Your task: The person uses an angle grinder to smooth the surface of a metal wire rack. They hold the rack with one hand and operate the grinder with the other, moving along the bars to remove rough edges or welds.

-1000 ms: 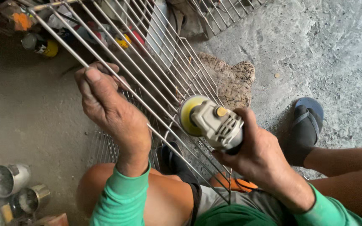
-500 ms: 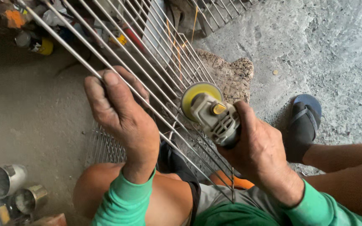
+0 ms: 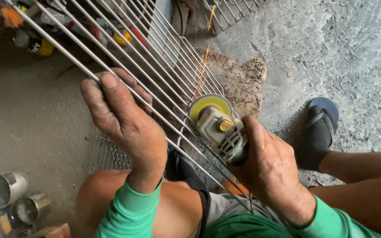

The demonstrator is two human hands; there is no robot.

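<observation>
Grinder (image 3: 219, 128) in right hand (image 3: 270, 169); left hand (image 3: 124, 119) grips rack (image 3: 155, 57).

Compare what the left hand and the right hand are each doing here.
The left hand grips a rod of the wire rack, thumb on top; the right hand wraps round the angle grinder. The left sits higher on the rack, the right lower, where sparks fly. Both wear green sleeves.

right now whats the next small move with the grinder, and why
Probably ease the angle grinder a little further along the rod it touches. Its yellow disc is on the wire rack, sparks fly away from the person, and the left hand steadies the rack's edge rod.
</observation>
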